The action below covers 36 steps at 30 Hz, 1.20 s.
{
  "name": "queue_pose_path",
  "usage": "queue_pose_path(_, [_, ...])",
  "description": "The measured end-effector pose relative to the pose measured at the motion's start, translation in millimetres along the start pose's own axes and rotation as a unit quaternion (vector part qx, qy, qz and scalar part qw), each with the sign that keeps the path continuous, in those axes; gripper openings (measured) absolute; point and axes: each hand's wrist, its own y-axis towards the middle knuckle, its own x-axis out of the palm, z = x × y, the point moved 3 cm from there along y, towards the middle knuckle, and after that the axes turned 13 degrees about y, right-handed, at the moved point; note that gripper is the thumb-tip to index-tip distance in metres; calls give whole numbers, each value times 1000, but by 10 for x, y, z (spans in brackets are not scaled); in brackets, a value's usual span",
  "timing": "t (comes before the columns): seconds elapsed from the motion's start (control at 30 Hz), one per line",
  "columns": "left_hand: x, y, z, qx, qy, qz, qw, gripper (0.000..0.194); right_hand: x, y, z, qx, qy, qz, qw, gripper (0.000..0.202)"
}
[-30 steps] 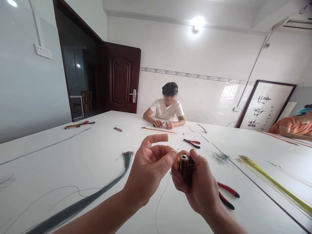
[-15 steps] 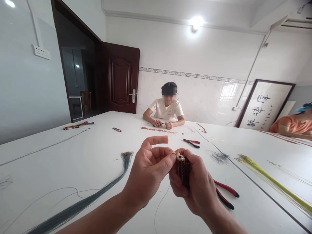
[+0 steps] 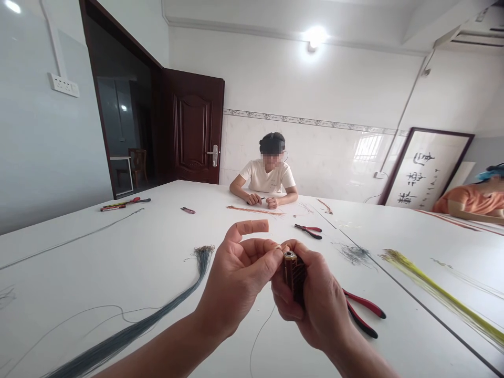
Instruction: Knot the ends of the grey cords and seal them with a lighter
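Thin cord (image 3: pixel 253 344) low in front; L hand (image 3: pixel 244 273) above, thumb n' fingers pinching prob. its end, too tiny to confirm; R hand (image 3: pixel 325 294) wrapped round lighter (image 3: pixel 292 275), right by L fingertips: flame cd singe skin imo. Small pliers (image 3: pixel 314 229) farther out.

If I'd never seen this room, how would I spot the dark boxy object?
Start with the big white table and find the person's left hand and right hand meeting above it. Held in the right hand is the dark boxy object, its top showing a round dark spot. Its blocky body sets it apart from the splayed red and black tool handles beside that hand.
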Motion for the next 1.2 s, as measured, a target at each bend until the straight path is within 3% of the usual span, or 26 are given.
queue_pose_path(0.1, [-5,6,-2,-4,10,8,1000,31,-32,20,-28,-14,18,17,1000,31])
queue_pose_path(0.2, [-19,-3,15,-8,30,25,999,31,-106,38,-167,-104,2,29,994,35])
queue_pose_path(0.3, [-24,-26,36,-15,45,25,999,31,-158,13,-321,-213,-95,17,972,20])
queue_pose_path(0.43, [-16,-39,25,-24,53,14,998,34,-150,-61,-362,-287,-227,8,930,28])
queue_pose_path(0.77, [3,-20,17,-62,74,3,995,39,-75,-127,-338,-357,-288,-21,888,30])
queue_pose_path(1.2, [7,-23,-48,-130,-9,-29,991,38,-70,-95,-293,-350,-249,-35,902,33])
